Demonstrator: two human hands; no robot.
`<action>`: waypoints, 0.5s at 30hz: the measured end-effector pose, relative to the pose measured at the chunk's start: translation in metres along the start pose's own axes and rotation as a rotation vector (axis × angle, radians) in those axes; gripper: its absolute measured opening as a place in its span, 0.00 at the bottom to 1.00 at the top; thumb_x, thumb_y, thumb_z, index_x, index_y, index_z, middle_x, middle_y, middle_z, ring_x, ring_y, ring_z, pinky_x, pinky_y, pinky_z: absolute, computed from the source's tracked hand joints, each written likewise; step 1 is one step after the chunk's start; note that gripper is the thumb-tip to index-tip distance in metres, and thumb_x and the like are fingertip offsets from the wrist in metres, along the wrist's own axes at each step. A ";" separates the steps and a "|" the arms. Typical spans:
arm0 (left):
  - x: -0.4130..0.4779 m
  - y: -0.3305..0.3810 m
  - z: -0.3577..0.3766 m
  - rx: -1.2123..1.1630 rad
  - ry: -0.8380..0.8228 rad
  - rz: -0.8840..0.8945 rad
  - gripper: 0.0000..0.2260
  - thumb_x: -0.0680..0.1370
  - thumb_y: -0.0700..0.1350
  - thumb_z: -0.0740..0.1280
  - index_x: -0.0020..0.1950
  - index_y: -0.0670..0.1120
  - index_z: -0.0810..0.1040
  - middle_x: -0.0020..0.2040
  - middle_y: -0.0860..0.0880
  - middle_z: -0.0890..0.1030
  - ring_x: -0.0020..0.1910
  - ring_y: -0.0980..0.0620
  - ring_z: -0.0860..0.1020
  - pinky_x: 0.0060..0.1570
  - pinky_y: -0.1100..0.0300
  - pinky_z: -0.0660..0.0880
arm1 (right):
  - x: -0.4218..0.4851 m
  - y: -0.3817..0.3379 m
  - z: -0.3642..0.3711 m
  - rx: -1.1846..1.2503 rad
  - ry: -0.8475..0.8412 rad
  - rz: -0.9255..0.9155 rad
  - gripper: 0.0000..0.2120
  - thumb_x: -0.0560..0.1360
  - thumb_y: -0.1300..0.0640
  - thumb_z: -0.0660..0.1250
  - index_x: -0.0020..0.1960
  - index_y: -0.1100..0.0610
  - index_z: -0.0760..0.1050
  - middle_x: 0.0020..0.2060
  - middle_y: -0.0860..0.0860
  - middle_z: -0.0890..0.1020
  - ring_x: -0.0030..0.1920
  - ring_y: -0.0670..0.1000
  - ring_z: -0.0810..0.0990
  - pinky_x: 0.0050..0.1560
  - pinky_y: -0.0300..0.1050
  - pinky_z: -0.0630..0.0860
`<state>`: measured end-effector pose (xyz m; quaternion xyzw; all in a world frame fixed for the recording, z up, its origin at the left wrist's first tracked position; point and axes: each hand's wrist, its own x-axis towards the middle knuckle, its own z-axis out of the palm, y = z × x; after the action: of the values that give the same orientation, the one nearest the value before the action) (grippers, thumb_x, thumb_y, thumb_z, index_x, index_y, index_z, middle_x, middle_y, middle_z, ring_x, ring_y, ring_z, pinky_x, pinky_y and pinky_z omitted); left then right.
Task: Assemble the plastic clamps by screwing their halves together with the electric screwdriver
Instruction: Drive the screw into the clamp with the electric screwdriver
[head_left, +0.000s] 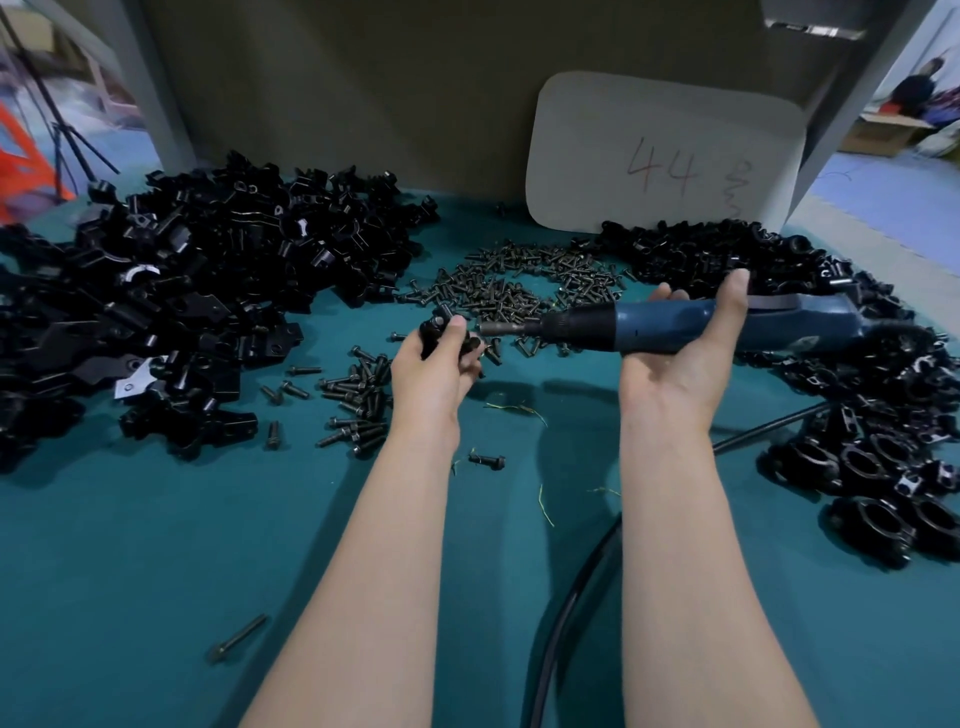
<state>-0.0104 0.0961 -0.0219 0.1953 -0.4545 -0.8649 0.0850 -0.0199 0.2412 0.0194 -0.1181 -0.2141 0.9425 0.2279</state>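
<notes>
the left hand (431, 366) pinches a black clamp (440, 332) over the bench (156, 571), thumb on top, facing the tool. the right hand (680, 364), palm up, curls round the electric screwdriver (660, 322), its bit aimed at the clamp but not touching, probably lining up. the screw pile (519, 291) lies just beyond, within reach.

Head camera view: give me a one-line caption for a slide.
Left hand holds a black clamp while right hand points the electric screwdriver toward it above scattered screws.
</notes>
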 end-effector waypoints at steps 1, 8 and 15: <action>0.000 0.000 0.001 -0.007 -0.003 0.007 0.04 0.80 0.42 0.65 0.47 0.44 0.73 0.49 0.43 0.77 0.46 0.48 0.73 0.44 0.62 0.77 | 0.000 0.000 0.000 -0.001 -0.001 0.005 0.12 0.74 0.52 0.71 0.53 0.54 0.72 0.41 0.51 0.78 0.39 0.49 0.81 0.42 0.41 0.79; -0.001 -0.002 0.002 0.070 0.041 0.080 0.04 0.80 0.44 0.66 0.45 0.47 0.76 0.47 0.46 0.77 0.45 0.50 0.75 0.52 0.59 0.77 | 0.001 0.004 -0.002 -0.035 -0.008 -0.038 0.19 0.75 0.50 0.70 0.63 0.54 0.70 0.50 0.52 0.76 0.40 0.50 0.80 0.44 0.42 0.79; 0.001 -0.007 0.003 0.190 0.096 0.227 0.05 0.79 0.45 0.67 0.43 0.50 0.76 0.38 0.53 0.76 0.39 0.54 0.74 0.50 0.59 0.75 | 0.000 0.009 -0.003 -0.081 -0.002 -0.048 0.17 0.76 0.51 0.69 0.61 0.55 0.69 0.42 0.52 0.77 0.40 0.49 0.80 0.40 0.41 0.78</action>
<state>-0.0120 0.1025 -0.0265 0.1910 -0.5490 -0.7924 0.1848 -0.0220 0.2350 0.0126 -0.1213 -0.2549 0.9274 0.2453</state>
